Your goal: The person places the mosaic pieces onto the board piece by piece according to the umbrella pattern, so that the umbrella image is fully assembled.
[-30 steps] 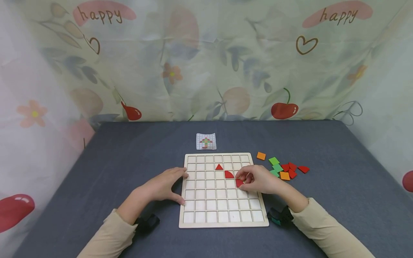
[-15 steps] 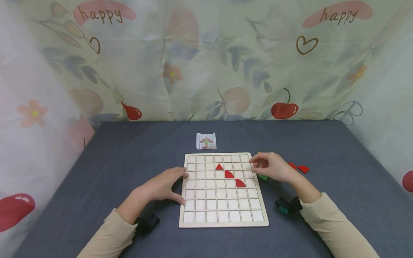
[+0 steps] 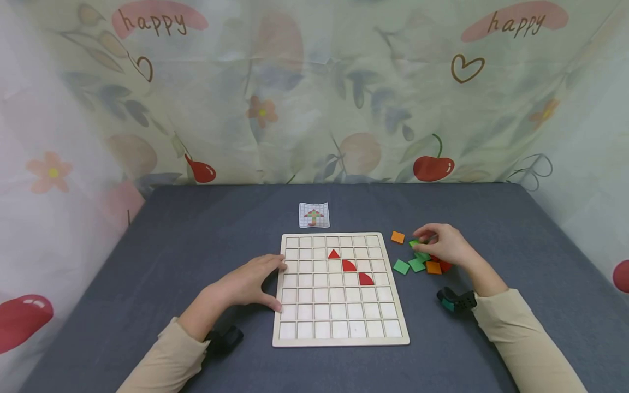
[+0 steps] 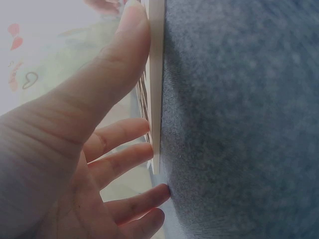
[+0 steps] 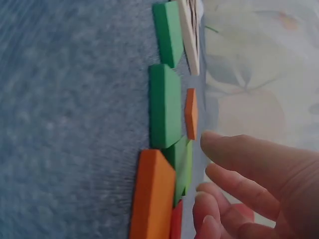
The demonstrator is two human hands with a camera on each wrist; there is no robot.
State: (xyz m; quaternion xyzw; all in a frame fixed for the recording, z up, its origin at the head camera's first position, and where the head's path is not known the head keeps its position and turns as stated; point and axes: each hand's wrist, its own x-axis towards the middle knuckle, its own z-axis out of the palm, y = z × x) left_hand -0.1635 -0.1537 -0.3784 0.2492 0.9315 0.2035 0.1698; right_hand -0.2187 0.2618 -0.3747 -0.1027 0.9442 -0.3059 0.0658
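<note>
Board of pale gridded wood touches the wide-spread left hand.
I see the right hand, loosely bent and unladen, beside flat green squares and orange squares; between both hands, a red triangle and two red quarter-circles lie on the board.

- Left hand: at left edge of board, thumb and fingers spread, thumb touching it.
- Right hand: off board's right side, fingers loosely bent.
- Both forearms: angled inward from near side of board.
</note>
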